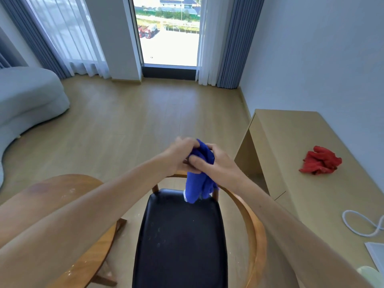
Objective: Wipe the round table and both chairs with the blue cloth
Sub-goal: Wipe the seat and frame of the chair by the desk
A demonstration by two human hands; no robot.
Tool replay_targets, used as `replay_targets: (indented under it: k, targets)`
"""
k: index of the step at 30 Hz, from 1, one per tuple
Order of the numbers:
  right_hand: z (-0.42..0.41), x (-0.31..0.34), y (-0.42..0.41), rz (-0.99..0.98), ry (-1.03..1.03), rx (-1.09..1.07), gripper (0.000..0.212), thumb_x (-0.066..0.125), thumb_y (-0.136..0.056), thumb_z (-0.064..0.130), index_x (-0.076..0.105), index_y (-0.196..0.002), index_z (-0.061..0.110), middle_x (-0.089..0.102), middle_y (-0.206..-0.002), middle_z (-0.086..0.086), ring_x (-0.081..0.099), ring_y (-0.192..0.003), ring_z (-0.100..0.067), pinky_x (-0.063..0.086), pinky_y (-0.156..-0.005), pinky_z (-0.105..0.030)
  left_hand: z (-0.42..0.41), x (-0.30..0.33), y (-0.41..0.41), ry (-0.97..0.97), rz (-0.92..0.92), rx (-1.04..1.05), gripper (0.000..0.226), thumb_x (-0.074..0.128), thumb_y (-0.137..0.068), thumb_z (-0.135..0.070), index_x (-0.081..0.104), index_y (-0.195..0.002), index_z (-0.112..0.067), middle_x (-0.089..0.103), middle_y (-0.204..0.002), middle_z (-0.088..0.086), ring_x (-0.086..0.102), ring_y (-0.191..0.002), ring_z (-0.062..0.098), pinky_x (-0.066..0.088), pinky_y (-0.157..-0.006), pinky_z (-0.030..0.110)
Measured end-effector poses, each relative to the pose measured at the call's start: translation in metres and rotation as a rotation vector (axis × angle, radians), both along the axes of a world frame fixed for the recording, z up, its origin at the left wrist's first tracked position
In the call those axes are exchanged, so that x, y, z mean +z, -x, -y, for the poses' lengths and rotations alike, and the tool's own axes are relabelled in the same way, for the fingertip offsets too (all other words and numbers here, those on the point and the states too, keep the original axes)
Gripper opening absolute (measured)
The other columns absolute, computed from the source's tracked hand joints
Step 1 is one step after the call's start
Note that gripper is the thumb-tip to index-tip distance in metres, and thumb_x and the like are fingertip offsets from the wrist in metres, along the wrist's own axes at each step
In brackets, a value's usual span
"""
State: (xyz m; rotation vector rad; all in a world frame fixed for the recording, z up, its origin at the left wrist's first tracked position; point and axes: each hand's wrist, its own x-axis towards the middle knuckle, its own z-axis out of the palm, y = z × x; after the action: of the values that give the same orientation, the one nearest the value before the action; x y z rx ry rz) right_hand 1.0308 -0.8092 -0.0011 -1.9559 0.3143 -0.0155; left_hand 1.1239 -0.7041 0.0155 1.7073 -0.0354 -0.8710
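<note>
Bunching the blue cloth point(200, 179) over the chair point(180, 240)
Our left hand point(180, 154) and right hand point(214, 163) both clutch it above the seat's far edge.

Counting outward from the one chair point(180, 235) with the black seat: two hands, the left hand point(179, 155) and the right hand point(212, 163), are above its far rail, together gripping one blue cloth point(199, 183). One round table point(68, 188) stands just left of the chair. One desk point(301, 152) stands to its right, bearing one red cloth point(321, 161) and one white cord point(361, 223). One sofa point(27, 96) lies far left.
</note>
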Motion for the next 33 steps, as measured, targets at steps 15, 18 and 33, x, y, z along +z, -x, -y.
replay_targets:
  k: [15, 18, 33]
  targets:
    - [0.042, -0.06, 0.003, 0.145, -0.641, -0.148, 0.052, 0.078, -0.074, 0.018, 0.06, -0.122, 0.013, 0.067, -0.117, -0.01, 0.064, -0.109, -0.028, 0.054, -0.084, -0.035, -0.022, -0.078, -0.002, 0.27, 0.145, -0.39, 0.053, 0.075, -0.079, -0.018, 0.054, -0.127, -0.024, 0.068, -0.116, 0.0, 0.065, -0.107, 0.016, 0.056, -0.081, 0.031]
    - [0.037, -0.103, 0.009, 0.035, -0.666, -0.028, 0.052, 0.076, -0.076, 0.016, 0.056, -0.124, 0.024, 0.064, -0.122, -0.009, 0.062, -0.113, -0.03, 0.054, -0.088, -0.04, -0.02, -0.122, 0.004, 0.322, 0.047, -0.297, 0.052, 0.074, -0.083, -0.019, 0.05, -0.129, -0.024, 0.068, -0.117, 0.0, 0.065, -0.108, 0.019, 0.057, -0.08, 0.039]
    - [0.003, -0.38, 0.042, -0.705, 0.312, -0.357, 0.071, 0.059, -0.073, 0.018, 0.032, -0.136, 0.035, 0.054, -0.107, 0.003, 0.059, -0.081, -0.017, 0.047, -0.064, -0.031, -0.105, -0.431, 0.023, -0.529, -0.083, -0.183, 0.032, 0.056, -0.092, -0.029, 0.049, -0.121, -0.019, 0.058, -0.101, -0.008, 0.057, -0.083, 0.007, 0.047, -0.071, 0.021]
